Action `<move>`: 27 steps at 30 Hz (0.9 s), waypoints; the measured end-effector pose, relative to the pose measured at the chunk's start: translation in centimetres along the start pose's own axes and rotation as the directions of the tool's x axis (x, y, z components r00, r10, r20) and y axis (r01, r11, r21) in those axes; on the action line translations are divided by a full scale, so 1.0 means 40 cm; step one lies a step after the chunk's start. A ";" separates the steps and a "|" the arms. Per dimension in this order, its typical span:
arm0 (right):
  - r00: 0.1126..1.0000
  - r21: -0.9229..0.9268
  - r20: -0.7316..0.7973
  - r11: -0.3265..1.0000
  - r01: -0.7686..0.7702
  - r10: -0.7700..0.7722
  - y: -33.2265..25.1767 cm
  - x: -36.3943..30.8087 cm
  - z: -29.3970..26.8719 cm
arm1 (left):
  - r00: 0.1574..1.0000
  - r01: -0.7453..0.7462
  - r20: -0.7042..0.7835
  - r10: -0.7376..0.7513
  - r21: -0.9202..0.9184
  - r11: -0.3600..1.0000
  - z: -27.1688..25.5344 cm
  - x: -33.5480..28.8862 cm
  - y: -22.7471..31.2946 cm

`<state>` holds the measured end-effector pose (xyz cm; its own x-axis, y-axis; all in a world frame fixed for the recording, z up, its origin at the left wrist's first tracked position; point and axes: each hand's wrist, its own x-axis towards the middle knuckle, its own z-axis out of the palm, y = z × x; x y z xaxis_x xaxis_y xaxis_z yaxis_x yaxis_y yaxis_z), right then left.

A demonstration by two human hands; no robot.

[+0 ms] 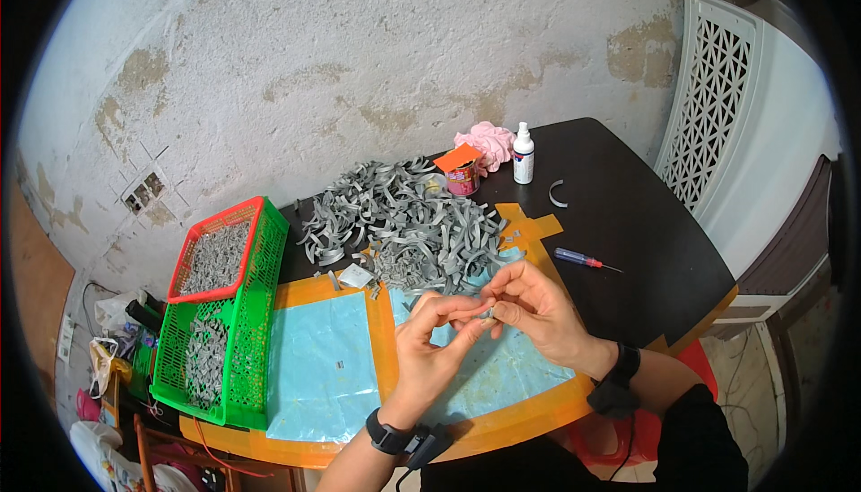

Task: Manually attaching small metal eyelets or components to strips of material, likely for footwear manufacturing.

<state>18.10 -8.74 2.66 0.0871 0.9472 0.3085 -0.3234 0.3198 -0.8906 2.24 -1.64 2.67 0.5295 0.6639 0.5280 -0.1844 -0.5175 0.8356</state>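
Observation:
Over the blue sheet [323,371] at the table's front, my left hand [432,341] and my right hand [541,320] meet fingertip to fingertip. Both are closed in a pinch on a small grey piece [488,314], mostly hidden by the fingers, so its exact kind does not show. Just beyond the hands lies a big heap of curved grey strips [408,214]. Smaller grey bits [395,269] gather at the heap's near edge. One tiny grey piece [340,365] rests on the sheet left of my left hand.
At the left, a red basket [177,281] and a green basket [235,375] hold many small grey pieces. A thin-tipped screwdriver-like tool [578,258] and a single curved strip [557,194] lie right. Behind stand a white bottle [523,156], a can [463,178] and pink cloth [489,144].

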 end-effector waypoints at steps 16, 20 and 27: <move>0.998 -0.028 0.061 1.000 0.012 -0.010 0.001 0.002 -0.016 | 0.973 -0.207 -0.053 0.226 0.242 0.948 0.011 0.019 0.020; 0.994 0.000 0.091 0.998 0.059 -0.059 0.005 0.003 -0.019 | 0.981 -0.188 -0.001 0.196 0.287 0.939 0.008 0.017 0.026; 0.992 -0.063 0.088 0.993 0.100 -0.095 0.003 0.004 -0.021 | 0.997 -0.079 0.007 0.080 0.249 0.965 0.006 0.021 0.024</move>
<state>18.89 -8.55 2.33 0.0343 0.9071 0.4195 -0.2531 0.4140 -0.8744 2.70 -1.73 3.88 0.5193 0.6165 0.5918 -0.0140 -0.6862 0.7272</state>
